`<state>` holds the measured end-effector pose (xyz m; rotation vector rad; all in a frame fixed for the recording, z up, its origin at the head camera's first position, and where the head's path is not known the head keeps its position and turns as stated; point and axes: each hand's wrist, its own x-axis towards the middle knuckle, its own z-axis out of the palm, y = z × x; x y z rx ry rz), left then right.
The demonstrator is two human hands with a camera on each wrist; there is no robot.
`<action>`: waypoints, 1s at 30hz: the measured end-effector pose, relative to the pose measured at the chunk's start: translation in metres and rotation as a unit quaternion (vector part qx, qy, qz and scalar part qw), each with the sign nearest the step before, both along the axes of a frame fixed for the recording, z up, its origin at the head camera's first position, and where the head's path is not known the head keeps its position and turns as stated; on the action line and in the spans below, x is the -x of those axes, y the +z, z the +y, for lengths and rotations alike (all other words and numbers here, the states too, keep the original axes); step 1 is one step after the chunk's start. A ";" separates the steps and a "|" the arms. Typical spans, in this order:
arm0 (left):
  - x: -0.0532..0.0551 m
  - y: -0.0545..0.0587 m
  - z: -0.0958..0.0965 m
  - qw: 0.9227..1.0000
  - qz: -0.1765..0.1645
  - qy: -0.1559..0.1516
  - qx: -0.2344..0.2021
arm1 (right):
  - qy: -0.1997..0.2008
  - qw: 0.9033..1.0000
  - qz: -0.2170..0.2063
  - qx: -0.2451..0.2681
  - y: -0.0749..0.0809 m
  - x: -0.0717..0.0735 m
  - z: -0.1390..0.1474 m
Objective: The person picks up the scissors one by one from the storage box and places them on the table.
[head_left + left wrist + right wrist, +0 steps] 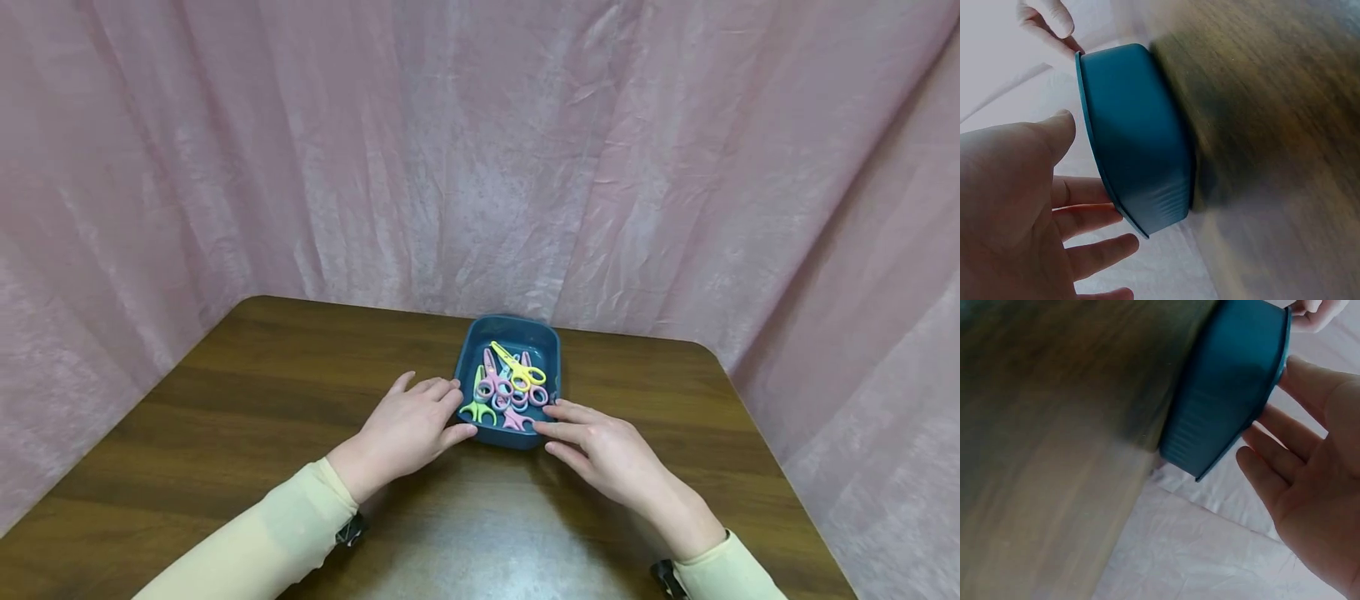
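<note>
A dark teal plastic bin (504, 437) stands on the wooden table, holding several pairs of small scissors. Yellow scissors (516, 367) lie on top of the pile, and green scissors (478, 407) lie at its left side. Pink scissors (514, 419) are at the front, with more pink and light blue handles in between. My left hand (412, 421) is at the bin's left edge, its fingers loosely extended with the fingertips at the rim. On the opposite side, my right hand (603, 446) has its fingertips at the front right rim, fingers nearly straight.
The brown wooden table (300, 392) has rounded far corners. Behind it and along its sides hang pink curtains (495, 167). Both forearms, in pale yellow sleeves (262, 533), reach in from the near edge, with a black strap (351, 529) at the left wrist.
</note>
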<state>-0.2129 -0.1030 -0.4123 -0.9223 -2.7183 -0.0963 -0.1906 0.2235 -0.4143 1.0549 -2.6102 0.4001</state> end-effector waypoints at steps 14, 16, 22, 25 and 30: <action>0.000 0.004 0.000 0.998 0.052 0.024 -0.010 | 0.015 0.999 -0.034 -0.024 0.006 -0.006 -0.018; 0.001 0.005 0.002 0.999 0.047 0.024 -0.013 | 0.012 0.999 -0.031 -0.025 0.006 -0.007 -0.019; 0.009 0.007 0.010 0.999 0.021 0.027 -0.018 | 0.005 0.999 -0.026 -0.025 0.006 -0.007 -0.019; 0.016 0.007 0.017 0.999 0.027 0.027 -0.015 | 0.004 0.999 -0.028 -0.023 0.005 -0.007 -0.019; 0.029 0.003 0.030 0.999 0.030 0.020 -0.001 | 0.004 0.999 -0.030 -0.023 0.003 -0.008 -0.021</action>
